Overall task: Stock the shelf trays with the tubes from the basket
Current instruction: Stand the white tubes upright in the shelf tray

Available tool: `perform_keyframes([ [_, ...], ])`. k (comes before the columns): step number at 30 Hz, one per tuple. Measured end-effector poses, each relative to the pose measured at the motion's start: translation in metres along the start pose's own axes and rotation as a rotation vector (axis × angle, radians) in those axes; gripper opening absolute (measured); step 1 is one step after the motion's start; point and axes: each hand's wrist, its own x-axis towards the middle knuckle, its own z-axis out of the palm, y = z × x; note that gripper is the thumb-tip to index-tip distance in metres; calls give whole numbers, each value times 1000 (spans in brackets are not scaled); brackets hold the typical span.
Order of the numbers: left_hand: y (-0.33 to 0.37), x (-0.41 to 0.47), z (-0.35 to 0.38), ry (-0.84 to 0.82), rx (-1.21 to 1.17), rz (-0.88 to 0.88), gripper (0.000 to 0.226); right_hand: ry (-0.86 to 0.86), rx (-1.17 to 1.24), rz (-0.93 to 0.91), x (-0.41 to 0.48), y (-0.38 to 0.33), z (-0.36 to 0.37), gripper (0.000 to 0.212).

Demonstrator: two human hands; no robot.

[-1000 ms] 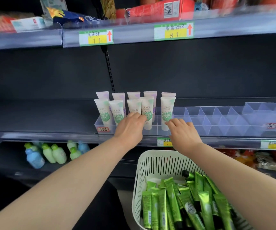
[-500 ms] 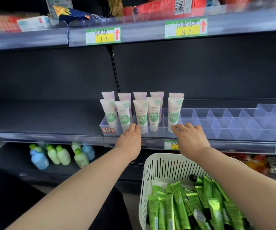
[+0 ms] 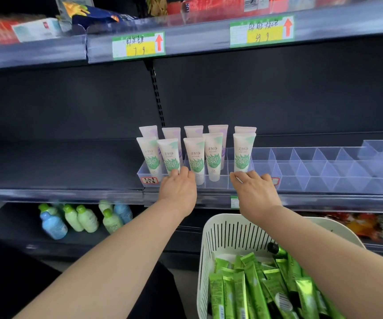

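Observation:
A clear divided shelf tray (image 3: 301,180) sits on the middle shelf. White tubes (image 3: 213,155) with green leaf labels stand in two rows in its left compartments, while the compartments to the right hold nothing. My left hand (image 3: 178,189) rests at the tray's front wall, fingertips against the base of the second and third front tubes. My right hand (image 3: 255,192) lies with fingers spread on the front wall, just below the rightmost white tube (image 3: 243,153). Neither hand holds a tube. A white slotted basket (image 3: 232,231) at the bottom right holds several shiny green tubes (image 3: 255,288).
The upper shelf edge carries price labels (image 3: 138,44) with boxes and bags above. Small green and blue bottles (image 3: 80,218) stand on the lower shelf at left. Red packets (image 3: 361,224) lie on the lower shelf at right. The middle shelf left of the tray is bare dark metal.
Both hands have drawn back and down from the white tubes' bodies to the tray's front wall. The tubes stand as before.

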Motion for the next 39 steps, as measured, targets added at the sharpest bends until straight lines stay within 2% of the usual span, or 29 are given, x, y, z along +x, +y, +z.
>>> perform_keyframes([
  [10,-2,4,1,-1,126,-31,59,-5,4,-18,0,-8,-2,70],
  [17,-24,0,2,-48,120,-87,64,-12,29,-54,11,-29,-4,70],
  [27,-50,-4,7,-58,108,-154,59,-29,37,-97,30,-55,-8,73],
  [33,-59,-3,6,-80,84,-172,61,-11,76,-105,40,-62,-5,62],
  [39,-61,-4,1,-145,77,-208,66,-4,110,-106,44,-68,-5,61],
])
